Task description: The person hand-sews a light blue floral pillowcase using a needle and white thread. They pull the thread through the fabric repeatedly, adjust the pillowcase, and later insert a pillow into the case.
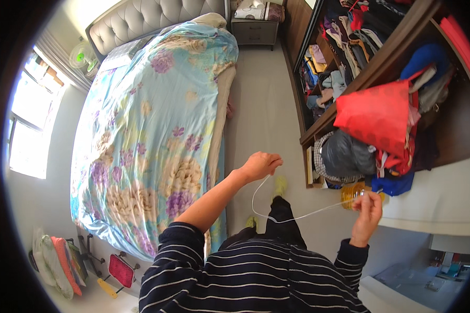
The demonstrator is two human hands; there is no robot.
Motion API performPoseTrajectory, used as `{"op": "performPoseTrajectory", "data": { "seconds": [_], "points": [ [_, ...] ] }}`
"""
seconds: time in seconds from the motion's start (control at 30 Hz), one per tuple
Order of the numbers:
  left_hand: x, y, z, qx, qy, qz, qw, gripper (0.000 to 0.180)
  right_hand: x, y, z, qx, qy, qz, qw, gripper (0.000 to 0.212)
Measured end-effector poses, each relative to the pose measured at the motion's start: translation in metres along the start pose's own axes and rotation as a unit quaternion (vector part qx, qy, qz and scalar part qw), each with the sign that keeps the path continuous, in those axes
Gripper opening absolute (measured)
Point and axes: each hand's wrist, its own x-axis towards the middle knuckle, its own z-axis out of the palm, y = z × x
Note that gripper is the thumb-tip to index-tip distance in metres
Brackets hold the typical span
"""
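A thin white cord point(256, 201) hangs in a loose loop in front of my body, running between my two hands. My left hand point(263, 166) is closed on one end, above the floor strip beside the bed. Farther right, my right hand point(368, 208) pinches the other end, with a small tip showing by the fingers. Behind the right hand stands a clear plastic bottle of yellow liquid point(351, 195). The cord sags in the middle, near my dark trousers.
A bed with a blue floral cover point(156, 130) fills the left. On the right, an open wardrobe point(344, 99) is packed with clothes; a red bag point(376, 117) and a dark grey bundle point(347, 155) bulge out. A grey nightstand point(254, 34) stands at the far end.
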Motion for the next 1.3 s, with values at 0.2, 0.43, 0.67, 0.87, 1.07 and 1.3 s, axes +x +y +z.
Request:
{"op": "performPoseTrajectory", "data": {
  "seconds": [0.2, 0.43, 0.67, 0.87, 1.07, 1.3],
  "points": [
    [0.071, 0.008, -0.08, -0.055, 0.106, -0.077, 0.99, 0.021, 0.172, 0.009, 0.11, 0.072, -0.155, -0.016, 0.985, 0.008],
    [0.08, -0.036, -0.161, 0.003, 0.279, -0.312, 0.908, 0.021, 0.358, 0.004, 0.245, 0.111, -0.262, -0.01, 0.959, 0.011],
    [0.188, -0.114, -0.228, 0.051, 0.281, -0.395, 0.873, 0.017, 0.504, 0.037, 0.363, 0.143, -0.313, 0.013, 0.939, 0.012],
    [0.405, -0.243, -0.279, 0.015, 0.165, -0.232, 0.959, 0.021, 0.639, 0.054, 0.416, 0.023, -0.258, -0.004, 0.966, 0.009],
    [0.656, -0.268, -0.345, 0.224, 0.14, -0.044, 0.963, 0.021, 0.807, 0.035, 0.467, -0.009, -0.195, -0.076, 0.978, 0.011],
    [0.798, -0.185, -0.415, -0.127, 0.268, 0.35, 0.888, 0.037, 1.125, 0.072, 0.596, -0.072, -0.187, -0.154, 0.968, 0.016]
  ]
}}
